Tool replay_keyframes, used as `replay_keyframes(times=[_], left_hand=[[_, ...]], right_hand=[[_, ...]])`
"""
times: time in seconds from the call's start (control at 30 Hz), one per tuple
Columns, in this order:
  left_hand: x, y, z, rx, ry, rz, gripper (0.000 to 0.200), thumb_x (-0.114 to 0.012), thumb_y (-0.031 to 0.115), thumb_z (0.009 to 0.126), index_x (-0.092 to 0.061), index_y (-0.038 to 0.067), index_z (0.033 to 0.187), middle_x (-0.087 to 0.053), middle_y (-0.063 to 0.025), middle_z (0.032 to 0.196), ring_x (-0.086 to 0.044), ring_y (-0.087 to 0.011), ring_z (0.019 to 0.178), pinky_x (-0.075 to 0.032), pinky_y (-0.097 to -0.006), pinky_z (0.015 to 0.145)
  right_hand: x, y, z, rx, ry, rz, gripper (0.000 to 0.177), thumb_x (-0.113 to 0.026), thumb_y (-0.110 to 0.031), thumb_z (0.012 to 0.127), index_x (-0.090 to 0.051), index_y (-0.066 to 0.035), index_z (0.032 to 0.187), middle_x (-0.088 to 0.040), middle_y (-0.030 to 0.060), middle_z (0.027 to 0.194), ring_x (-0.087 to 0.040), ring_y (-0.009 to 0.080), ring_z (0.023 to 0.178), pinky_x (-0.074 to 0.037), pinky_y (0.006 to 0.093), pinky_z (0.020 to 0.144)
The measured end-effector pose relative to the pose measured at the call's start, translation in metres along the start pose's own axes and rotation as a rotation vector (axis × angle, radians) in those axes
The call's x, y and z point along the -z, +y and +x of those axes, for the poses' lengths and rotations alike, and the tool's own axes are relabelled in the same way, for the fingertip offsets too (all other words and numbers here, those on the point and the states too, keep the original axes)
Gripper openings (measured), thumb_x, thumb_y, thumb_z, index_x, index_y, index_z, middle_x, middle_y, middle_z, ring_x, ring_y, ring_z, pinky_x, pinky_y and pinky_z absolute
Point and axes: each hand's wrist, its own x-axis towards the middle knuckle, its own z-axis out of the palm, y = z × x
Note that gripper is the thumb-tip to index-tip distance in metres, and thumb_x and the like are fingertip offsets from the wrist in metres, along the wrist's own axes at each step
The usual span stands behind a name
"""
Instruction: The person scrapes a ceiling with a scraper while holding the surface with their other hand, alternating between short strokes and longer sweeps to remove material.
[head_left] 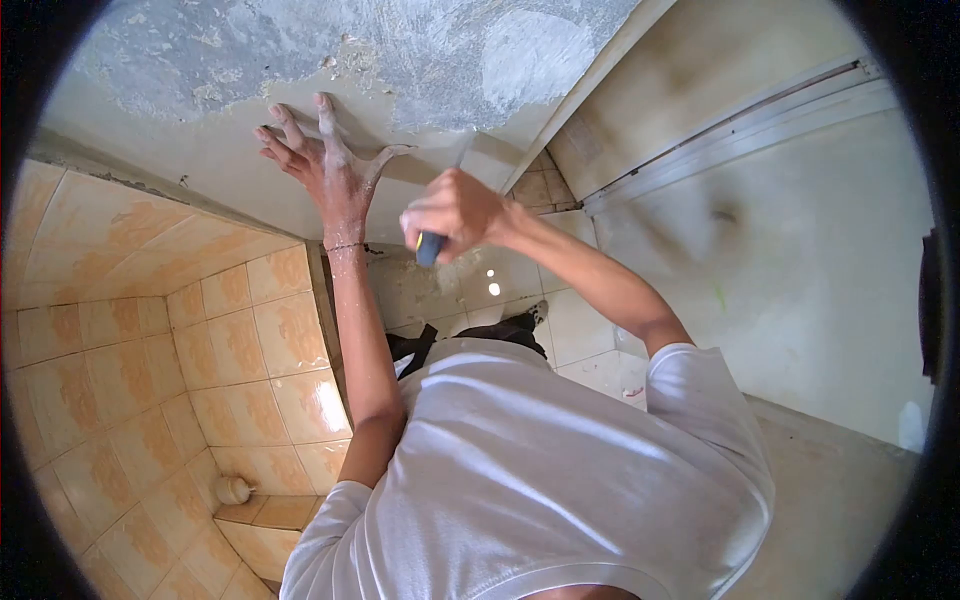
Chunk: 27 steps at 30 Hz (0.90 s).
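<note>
My left hand [325, 165] lies against the wall with fingers spread, dusted white, just below the edge of the bare grey patch [410, 50]. Wrapped around the dark blue and yellow handle of a scraper [430, 249] is my right hand [450, 212], a little to the right. The scraper's thin blade points up at the pale painted part of the wall [230, 165], its tip close under the rough paint edge. My fingers hide the middle of the tool. Chipped, flaking spots show along the border between grey surface and paint.
Orange-patterned tiles [250, 350] cover a recess on the left, with a small round pot-like object [233, 490] on a ledge. A pale door [770, 260] stands on the right. Dust streaks the tiled floor [490, 270] around my feet.
</note>
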Motion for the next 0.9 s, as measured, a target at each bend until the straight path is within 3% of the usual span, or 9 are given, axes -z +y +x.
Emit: replay_keyframes(times=[0.1,0.17,0.27,0.4,0.57,0.63,0.77,0.9], left_hand=[[0.002,0.001,0.001,-0.009,0.003,-0.003,0.132,-0.088,0.069,0.056,-0.030,0.014,0.160,0.001,-0.0291,0.166,0.011,-0.0544,0.150,-0.003,-0.0700,0.120],[-0.002,-0.001,0.001,-0.008,0.022,-0.049,0.128,-0.083,0.073,0.058,-0.030,0.018,0.160,0.001,-0.0264,0.167,0.011,-0.0536,0.151,-0.002,-0.0711,0.119],[-0.002,0.000,-0.002,0.001,0.034,-0.098,0.123,-0.078,0.076,0.061,-0.031,0.022,0.161,0.002,-0.0239,0.168,0.012,-0.0529,0.151,-0.001,-0.0722,0.118],[0.001,0.000,-0.001,0.006,0.014,-0.092,0.121,-0.079,0.075,0.063,-0.031,0.022,0.161,0.002,-0.0251,0.168,0.012,-0.0530,0.151,-0.001,-0.0725,0.118],[-0.002,-0.002,-0.001,0.005,0.023,-0.109,0.122,-0.081,0.074,0.062,-0.031,0.022,0.160,0.002,-0.0253,0.168,0.013,-0.0527,0.151,0.000,-0.0731,0.118],[-0.001,0.000,0.000,0.005,0.030,-0.117,0.123,-0.082,0.074,0.061,-0.031,0.022,0.160,0.002,-0.0247,0.168,0.013,-0.0527,0.151,0.000,-0.0734,0.118],[0.000,0.001,0.000,0.009,0.019,-0.066,0.130,-0.086,0.072,0.056,-0.029,0.020,0.161,0.002,-0.0246,0.168,0.012,-0.0534,0.150,-0.001,-0.0719,0.119],[0.001,0.002,0.001,0.011,-0.001,-0.039,0.133,-0.087,0.072,0.055,-0.027,0.019,0.162,0.004,-0.0263,0.167,0.010,-0.0553,0.150,-0.003,-0.0712,0.119]], right_hand=[[0.003,-0.036,0.022,0.066,-0.047,-0.012,0.009,-0.068,-0.012,0.070,-0.059,-0.015,0.072,-0.063,-0.0030,0.063,-0.063,0.0132,0.050,-0.047,0.0321,0.044],[-0.003,-0.014,0.008,0.021,-0.029,-0.013,0.009,-0.068,-0.012,0.069,-0.061,-0.016,0.071,-0.063,-0.0023,0.062,-0.063,0.0125,0.050,-0.048,0.0316,0.044],[0.004,0.024,-0.007,-0.242,-0.105,-0.156,0.009,-0.068,-0.012,0.068,-0.061,-0.017,0.071,-0.062,-0.0037,0.060,-0.063,0.0139,0.049,-0.051,0.0313,0.044],[-0.005,-0.031,0.019,-0.017,-0.064,0.014,0.011,-0.071,-0.012,0.066,-0.063,-0.017,0.073,-0.064,-0.0039,0.062,-0.063,0.0156,0.049,-0.050,0.0310,0.044],[0.000,0.010,0.003,-0.101,-0.125,-0.050,0.010,-0.070,-0.010,0.067,-0.064,-0.017,0.073,-0.065,-0.0045,0.061,-0.062,0.0130,0.048,-0.050,0.0320,0.043],[-0.003,0.018,-0.005,-0.272,-0.310,-0.151,0.010,-0.070,-0.009,0.066,-0.064,-0.016,0.072,-0.063,-0.0043,0.058,-0.061,0.0135,0.046,-0.049,0.0319,0.042],[-0.003,-0.038,0.022,-0.034,-0.165,-0.028,0.012,-0.071,-0.009,0.062,-0.064,-0.014,0.069,-0.062,-0.0022,0.056,-0.063,0.0158,0.048,-0.047,0.0332,0.042],[0.003,0.011,0.009,-0.163,-0.232,-0.068,0.011,-0.073,-0.012,0.063,-0.063,-0.013,0.069,-0.062,-0.0003,0.056,-0.064,0.0157,0.048,-0.047,0.0336,0.045]])
